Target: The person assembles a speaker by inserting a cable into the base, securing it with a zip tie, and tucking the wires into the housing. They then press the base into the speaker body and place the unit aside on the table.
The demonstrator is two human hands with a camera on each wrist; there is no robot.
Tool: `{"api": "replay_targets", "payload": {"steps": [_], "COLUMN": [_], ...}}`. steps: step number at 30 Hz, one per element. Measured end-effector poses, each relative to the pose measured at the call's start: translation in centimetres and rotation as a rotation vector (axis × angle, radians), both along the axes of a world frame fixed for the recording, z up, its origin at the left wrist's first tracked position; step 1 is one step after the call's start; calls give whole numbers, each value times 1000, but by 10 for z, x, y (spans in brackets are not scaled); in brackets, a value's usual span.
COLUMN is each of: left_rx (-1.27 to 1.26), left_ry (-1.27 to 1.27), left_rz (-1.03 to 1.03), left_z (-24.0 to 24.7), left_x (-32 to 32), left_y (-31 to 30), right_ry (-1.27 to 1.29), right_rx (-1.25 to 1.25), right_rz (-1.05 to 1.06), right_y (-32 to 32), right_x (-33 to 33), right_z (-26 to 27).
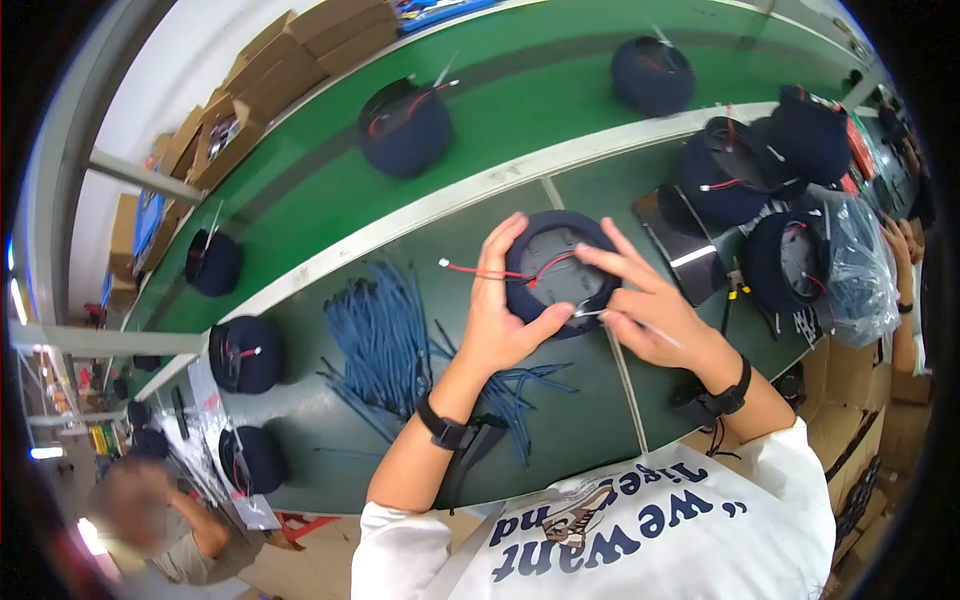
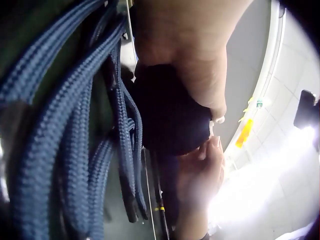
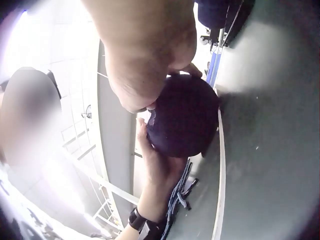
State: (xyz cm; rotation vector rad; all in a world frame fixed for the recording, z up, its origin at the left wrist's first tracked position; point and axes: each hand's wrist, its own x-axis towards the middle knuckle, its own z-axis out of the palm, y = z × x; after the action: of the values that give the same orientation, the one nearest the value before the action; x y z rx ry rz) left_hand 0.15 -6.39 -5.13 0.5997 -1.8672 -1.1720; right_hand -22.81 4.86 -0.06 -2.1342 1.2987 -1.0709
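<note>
In the head view, a dark navy rounded shell [image 1: 590, 228] has its hollow grey inside facing up. Red wires [image 1: 545, 268] cross it, ending in a small white connector left of the rim. My left hand [image 1: 497, 325] grips the shell's left side, thumb over the near rim. My right hand [image 1: 652, 312] pinches a slender pale stick-like thing with a shiny tip close to that thumb; its forefinger reaches over the inside. Both wrist views show the shell's dark outer side, in the left wrist view [image 2: 172, 117] and the right wrist view [image 3: 184, 117], with its inside hidden.
Blue braided cords [image 1: 375, 335] lie heaped left of my hands. To the right are a black tablet [image 1: 683, 245], yellow-and-black pliers [image 1: 735, 290], more navy shells [image 1: 785, 255] and a clear plastic bag [image 1: 860, 275]. Several shells stand along the green belt [image 1: 530, 100]. Another person [image 1: 165, 520] sits at left.
</note>
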Motion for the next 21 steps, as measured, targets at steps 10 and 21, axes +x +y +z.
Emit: {"api": "replay_targets", "payload": {"steps": [10, 21], "left_rx": [-14, -929], "left_ry": [-324, -267], "left_rz": [277, -10], "left_z": [55, 51], "left_x": [27, 7], "left_y": [10, 20], "right_ry": [-119, -76], "right_rx": [21, 1], "right_rz": [-47, 30], "right_y": [3, 5], "right_x": [-1, 0], "right_z": [1, 5]}}
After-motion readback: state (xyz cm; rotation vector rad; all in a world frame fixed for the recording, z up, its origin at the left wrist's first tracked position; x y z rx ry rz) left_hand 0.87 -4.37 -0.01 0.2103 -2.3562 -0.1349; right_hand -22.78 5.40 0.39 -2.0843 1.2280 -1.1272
